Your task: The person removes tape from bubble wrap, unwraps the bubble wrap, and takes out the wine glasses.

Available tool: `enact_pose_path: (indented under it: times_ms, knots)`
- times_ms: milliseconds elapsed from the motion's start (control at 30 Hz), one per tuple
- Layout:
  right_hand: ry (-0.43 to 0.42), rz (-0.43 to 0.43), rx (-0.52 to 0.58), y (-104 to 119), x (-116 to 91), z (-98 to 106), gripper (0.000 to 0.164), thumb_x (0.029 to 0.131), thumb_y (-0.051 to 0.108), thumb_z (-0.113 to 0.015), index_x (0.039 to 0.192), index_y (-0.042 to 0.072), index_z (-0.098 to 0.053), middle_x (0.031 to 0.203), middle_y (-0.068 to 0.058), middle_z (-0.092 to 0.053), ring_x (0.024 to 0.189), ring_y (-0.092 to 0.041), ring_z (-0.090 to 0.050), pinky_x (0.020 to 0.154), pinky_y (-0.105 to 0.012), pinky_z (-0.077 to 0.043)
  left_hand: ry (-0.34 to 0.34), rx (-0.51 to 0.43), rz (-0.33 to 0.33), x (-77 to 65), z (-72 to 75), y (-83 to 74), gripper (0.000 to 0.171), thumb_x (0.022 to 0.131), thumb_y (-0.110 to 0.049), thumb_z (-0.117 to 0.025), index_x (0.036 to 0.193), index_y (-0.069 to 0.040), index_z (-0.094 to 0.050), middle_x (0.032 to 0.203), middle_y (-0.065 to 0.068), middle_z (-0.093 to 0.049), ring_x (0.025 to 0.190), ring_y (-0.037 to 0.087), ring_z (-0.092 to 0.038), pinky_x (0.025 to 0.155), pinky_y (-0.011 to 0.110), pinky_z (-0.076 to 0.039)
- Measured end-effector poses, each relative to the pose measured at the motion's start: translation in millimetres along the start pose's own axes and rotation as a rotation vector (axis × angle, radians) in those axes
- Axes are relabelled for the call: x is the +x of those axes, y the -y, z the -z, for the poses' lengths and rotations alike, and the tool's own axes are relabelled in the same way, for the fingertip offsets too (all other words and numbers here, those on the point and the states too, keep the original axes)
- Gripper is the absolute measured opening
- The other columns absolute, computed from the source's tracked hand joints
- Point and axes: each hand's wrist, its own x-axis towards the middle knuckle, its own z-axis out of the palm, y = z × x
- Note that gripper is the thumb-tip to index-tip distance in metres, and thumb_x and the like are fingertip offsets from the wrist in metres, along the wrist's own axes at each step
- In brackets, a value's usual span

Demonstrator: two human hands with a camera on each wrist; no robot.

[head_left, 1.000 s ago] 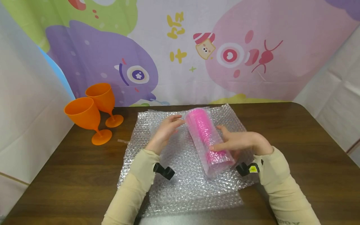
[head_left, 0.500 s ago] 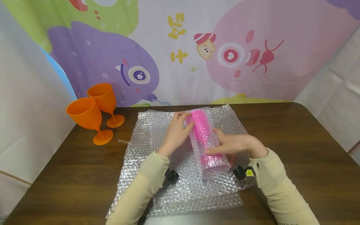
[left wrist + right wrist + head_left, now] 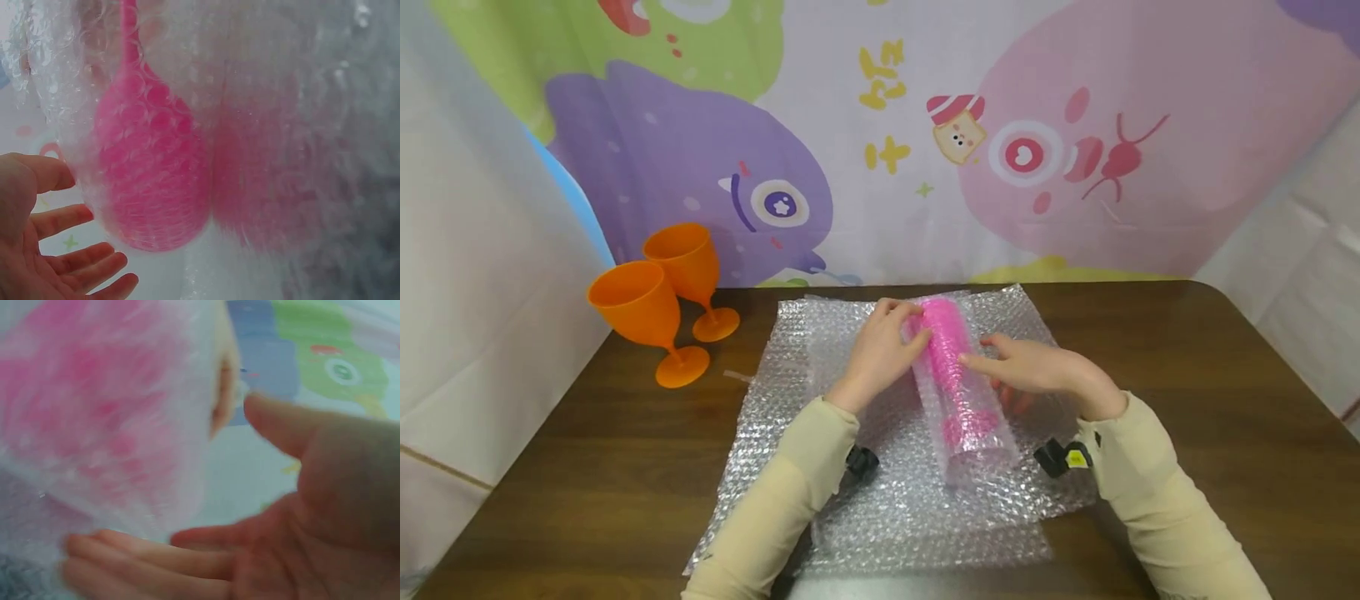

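A pink goblet (image 3: pixel 951 342), rolled up in bubble wrap, lies at a slant over flat bubble wrap sheets (image 3: pixel 850 467). Through the wrap its bowl (image 3: pixel 150 175) shows at the far end. My left hand (image 3: pixel 883 350) is at that end's left side, its fingertips right at the wrap's edge and its fingers loosely spread in the left wrist view. At the roll's right side is my right hand (image 3: pixel 1037 367). Its thumb and fingers (image 3: pixel 156 559) stand well apart in the right wrist view, close beside the wrapped goblet, the fingers partly passing below it.
Two orange goblets (image 3: pixel 643 304) stand at the back left of the dark wooden table (image 3: pixel 1187 417). A small clear strip (image 3: pixel 737 376) lies near the sheets' left edge. Behind the table hangs a cartoon-printed cloth (image 3: pixel 880 225).
My left hand has come in to the roll's far end. My right hand has loosened from the roll and shifted along it, away from the near end. The roll has turned slightly.
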Motion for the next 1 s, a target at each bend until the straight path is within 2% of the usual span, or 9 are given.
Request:
enact_pose_path:
  times_ms: [100,200,267,367,567,733,867,1000]
  knots:
    - [-0.163,0.054,-0.035,-4.0,15.2,-2.2,0.075,0.091,0.050,-0.043,0.139,-0.004,-0.023,0.096,-0.018,-0.059,0.080,-0.026,-0.061,0.069,-0.035,-0.051,-0.019,0.036,-0.023,1.0,0.6,-0.5,0.030,0.084,-0.025,-0.060,0.109,-0.008,-0.062,0.112,0.009,-0.052,0.100,0.023,-0.054,0.088,0.036,-0.044]
    - [-0.309,0.155,-0.014,-11.3,32.5,-7.7,0.071,0.091,0.043,-0.048,0.139,-0.003,-0.025,0.120,-0.024,-0.052,0.100,-0.036,-0.056,0.083,-0.043,-0.047,-0.048,0.117,-0.092,3.0,-0.3,-1.1,0.025,0.083,-0.023,-0.059,0.101,-0.006,-0.063,0.105,0.009,-0.055,0.089,0.021,-0.055,0.079,0.034,-0.047]
    - [-0.372,0.225,0.034,-16.6,41.7,-13.1,0.069,0.090,0.040,-0.051,0.141,0.000,-0.025,0.136,-0.024,-0.037,0.115,-0.040,-0.046,0.092,-0.049,-0.042,-0.070,0.173,-0.139,4.6,-0.9,-1.1,0.022,0.084,-0.023,-0.059,0.096,-0.005,-0.063,0.100,0.008,-0.056,0.082,0.020,-0.055,0.072,0.033,-0.048]
    - [-0.405,0.294,0.145,-22.4,50.3,-21.9,0.067,0.089,0.036,-0.054,0.143,0.008,-0.025,0.145,-0.020,-0.024,0.124,-0.042,-0.036,0.095,-0.054,-0.037,-0.087,0.224,-0.183,6.4,0.0,-0.8,0.021,0.084,-0.024,-0.060,0.093,-0.005,-0.064,0.096,0.007,-0.057,0.077,0.018,-0.056,0.068,0.031,-0.049]
    - [-0.461,0.369,0.269,-28.0,56.3,-35.2,0.062,0.087,0.030,-0.060,0.141,0.016,-0.034,0.144,-0.013,-0.029,0.127,-0.037,-0.033,0.096,-0.054,-0.037,-0.043,0.270,-0.251,7.5,5.6,-0.1,0.020,0.087,-0.022,-0.059,0.093,-0.004,-0.065,0.096,0.007,-0.058,0.079,0.018,-0.058,0.072,0.030,-0.050]
    - [-0.508,0.351,0.263,-26.3,55.3,-38.4,0.062,0.085,0.029,-0.062,0.140,0.016,-0.036,0.144,-0.013,-0.029,0.127,-0.036,-0.034,0.096,-0.053,-0.037,-0.011,0.406,-0.352,10.1,9.7,-2.3,0.014,0.088,-0.017,-0.058,0.089,-0.005,-0.066,0.088,0.005,-0.058,0.074,0.017,-0.056,0.069,0.028,-0.048]
    - [-0.522,0.311,0.227,-22.9,54.9,-40.1,0.064,0.085,0.034,-0.062,0.140,0.017,-0.035,0.146,-0.014,-0.027,0.129,-0.035,-0.031,0.098,-0.054,-0.034,0.007,0.526,-0.388,10.6,12.0,-7.2,0.013,0.087,-0.013,-0.058,0.089,-0.004,-0.067,0.085,0.006,-0.061,0.073,0.018,-0.057,0.068,0.028,-0.050]
    - [-0.525,0.280,0.200,-20.8,55.6,-40.8,0.065,0.084,0.036,-0.062,0.140,0.016,-0.036,0.147,-0.016,-0.025,0.132,-0.036,-0.027,0.100,-0.057,-0.030,0.003,0.598,-0.421,11.6,12.1,-10.2,0.012,0.086,-0.009,-0.059,0.086,-0.002,-0.068,0.080,0.007,-0.063,0.067,0.017,-0.058,0.062,0.025,-0.051]
